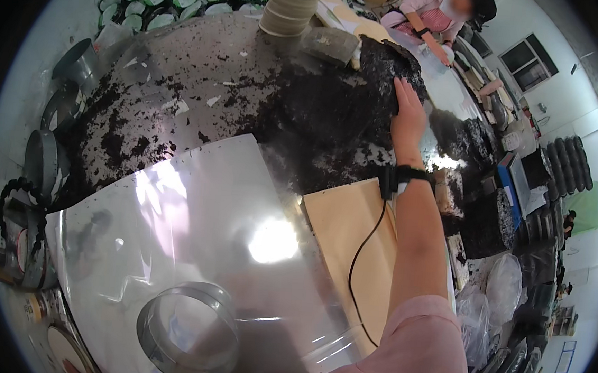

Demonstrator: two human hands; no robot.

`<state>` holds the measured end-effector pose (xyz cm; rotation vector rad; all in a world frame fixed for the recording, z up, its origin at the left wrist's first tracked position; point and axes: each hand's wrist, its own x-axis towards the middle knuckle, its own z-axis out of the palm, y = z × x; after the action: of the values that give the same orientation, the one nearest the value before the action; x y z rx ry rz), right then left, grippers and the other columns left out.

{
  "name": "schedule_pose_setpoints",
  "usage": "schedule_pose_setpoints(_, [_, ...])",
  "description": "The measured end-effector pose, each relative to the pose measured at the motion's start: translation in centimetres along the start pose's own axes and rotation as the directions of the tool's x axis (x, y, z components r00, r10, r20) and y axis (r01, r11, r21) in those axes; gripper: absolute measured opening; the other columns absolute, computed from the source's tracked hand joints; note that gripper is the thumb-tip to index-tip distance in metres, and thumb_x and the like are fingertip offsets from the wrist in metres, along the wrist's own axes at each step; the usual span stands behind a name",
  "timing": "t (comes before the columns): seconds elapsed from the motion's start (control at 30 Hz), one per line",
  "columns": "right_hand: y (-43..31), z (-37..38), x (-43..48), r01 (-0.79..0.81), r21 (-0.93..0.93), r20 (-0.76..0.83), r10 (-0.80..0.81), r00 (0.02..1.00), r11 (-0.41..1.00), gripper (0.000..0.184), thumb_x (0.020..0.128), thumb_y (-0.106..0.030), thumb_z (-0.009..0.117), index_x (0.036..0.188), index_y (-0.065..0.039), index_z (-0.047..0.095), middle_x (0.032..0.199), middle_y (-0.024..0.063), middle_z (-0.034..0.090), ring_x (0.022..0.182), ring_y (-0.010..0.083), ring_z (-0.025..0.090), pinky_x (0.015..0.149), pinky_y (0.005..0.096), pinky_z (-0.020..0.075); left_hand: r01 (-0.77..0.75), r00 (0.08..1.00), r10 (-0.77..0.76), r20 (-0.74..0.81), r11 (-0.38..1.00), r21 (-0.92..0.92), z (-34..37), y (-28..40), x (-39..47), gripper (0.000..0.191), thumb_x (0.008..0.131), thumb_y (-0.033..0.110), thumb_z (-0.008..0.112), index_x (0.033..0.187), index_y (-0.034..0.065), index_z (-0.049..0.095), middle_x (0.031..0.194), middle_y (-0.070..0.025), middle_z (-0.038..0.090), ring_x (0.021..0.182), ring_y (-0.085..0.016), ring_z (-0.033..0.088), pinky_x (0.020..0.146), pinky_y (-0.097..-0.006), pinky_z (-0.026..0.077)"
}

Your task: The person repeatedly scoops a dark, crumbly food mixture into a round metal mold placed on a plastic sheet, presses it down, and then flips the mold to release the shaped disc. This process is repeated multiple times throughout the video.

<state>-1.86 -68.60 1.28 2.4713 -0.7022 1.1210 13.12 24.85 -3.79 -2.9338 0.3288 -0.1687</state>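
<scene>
My right hand (409, 122) reaches far across the table, its fingers extended against a raised mass of dark, crumbly material (385, 62). A black strap with a small device and cable circles that wrist. Only a sliver of my left hand (73, 369) shows at the bottom left, over a pale round disc (67, 346); its grip is hidden. Before me lies a glossy clear plastic sheet (216, 180). An open metal ring (150, 327) stands on the sheet. Loose dark material (319, 115) covers much of the table (192, 70) beyond it.
A stack of pale round discs (289, 6) and a block (329, 45) stand at the far side. Metal rings (40, 163) line the left edge. A tan board (345, 226) lies under my forearm. A blue-edged scale (520, 186) is at right. Another person (435, 19) works beyond.
</scene>
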Motion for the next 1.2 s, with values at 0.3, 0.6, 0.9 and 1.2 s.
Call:
schedule_pose_setpoints(0.3, [-9.9,-19.5,1.8,0.364,0.127,-0.227,-0.331,0.916,0.923,0.034,0.082,-0.002,0.054,0.112,-0.004,0.070,0.121,0.0138,0.065,0.118,0.0352,0.059,0.102,0.0485,0.0456,0.127,0.992,-0.126,0.016,0.991,-0.043,2.7,-0.8,0.8,0.057,0.093,0.015,0.056,0.143,-0.0060,0.038,0.147,-0.0238,0.040,0.138,-0.038,0.036,0.115,-0.0417,0.029])
schedule_pose_setpoints(0.6, [-22.2,-32.8,-3.3,0.523,0.392,-0.332,-0.414,0.848,0.757,0.029,0.085,-0.006,0.056,0.110,-0.002,0.070,0.119,0.0156,0.067,0.118,0.0365,0.060,0.102,0.0505,0.0454,-0.091,0.989,0.106,0.108,0.986,-0.136,-3.4,-2.2,3.3,0.047,0.089,0.018,0.061,0.132,0.0013,0.052,0.135,-0.0185,0.055,0.118,-0.037,0.055,0.099,-0.0419,0.046])
schedule_pose_setpoints(0.9, [-28.4,-37.8,-6.4,0.527,0.483,-0.347,-0.400,0.848,0.699,0.030,0.086,-0.005,0.057,0.113,-0.001,0.069,0.120,0.0167,0.066,0.118,0.0370,0.060,0.103,0.0501,0.0449,-0.468,0.883,0.268,-0.386,0.425,-0.775,-11.9,9.3,-3.7,0.031,0.101,0.013,0.045,0.123,-0.0002,0.062,0.129,-0.0165,0.061,0.125,-0.031,0.054,0.108,-0.0370,0.041])
schedule_pose_setpoints(1.2, [-30.2,-37.0,-5.1,0.499,0.538,-0.363,-0.348,0.865,0.680,0.030,0.087,-0.002,0.055,0.114,0.000,0.068,0.122,0.0177,0.065,0.119,0.0379,0.059,0.104,0.0522,0.0431,-0.831,0.511,0.777,-0.368,0.336,-0.443,-11.3,25.9,1.2,0.066,0.091,0.038,0.060,0.143,0.0035,0.040,0.152,-0.0183,0.034,0.144,-0.035,0.024,0.118,-0.0448,0.021])
